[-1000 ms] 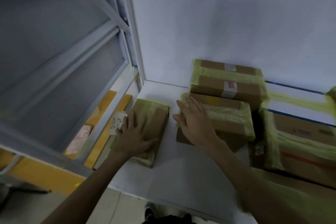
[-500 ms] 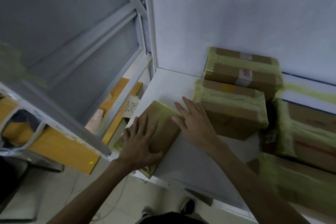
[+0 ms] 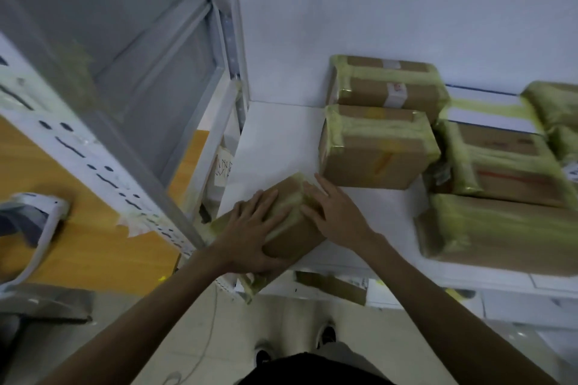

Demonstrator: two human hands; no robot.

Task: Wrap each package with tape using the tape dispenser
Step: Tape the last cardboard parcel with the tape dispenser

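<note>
Brown cardboard banded with yellowish tape, the small package (image 3: 292,239) lies slantwise at the white shelf's (image 3: 275,141) 7 o'clock corner, its near end overhanging the edge. The left hand (image 3: 253,234) hides much of its top, fingers spread, thumb clamped against the near side. The right hand (image 3: 336,219) lies flat on its far end, fingers straight and slightly apart. A taped carton (image 3: 375,153) sits at 1 o'clock. The larger cartons (image 3: 500,166) at 3 o'clock are blurred. The writing on the paper note (image 3: 223,169) at 10 o'clock is unreadable.
</note>
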